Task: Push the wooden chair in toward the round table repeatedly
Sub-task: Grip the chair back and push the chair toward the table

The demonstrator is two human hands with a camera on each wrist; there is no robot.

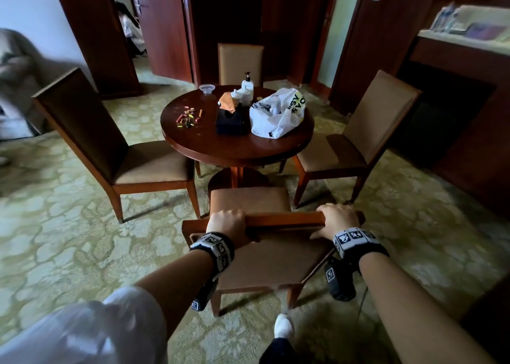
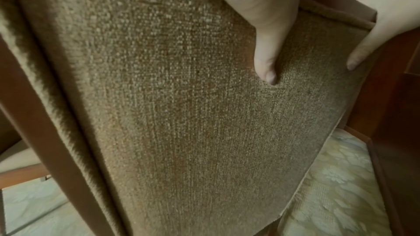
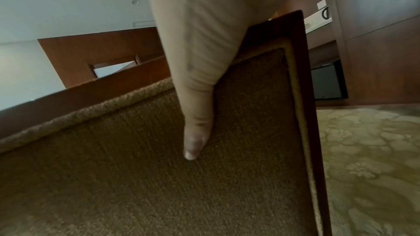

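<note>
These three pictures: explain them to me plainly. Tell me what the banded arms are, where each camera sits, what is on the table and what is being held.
No machine here: a person wears tracking bands and small cameras on both wrists, plus a head camera. The wide picture comes from the head. It shows the left hand and right hand gripping the top rail of a wooden chair, which faces the round table. On the table lie a white plastic bag, a black tissue box, a pump bottle and scattered small coloured pieces. The other two pictures look along each wrist at thumbs pressed on the chair's fabric back.
</note>
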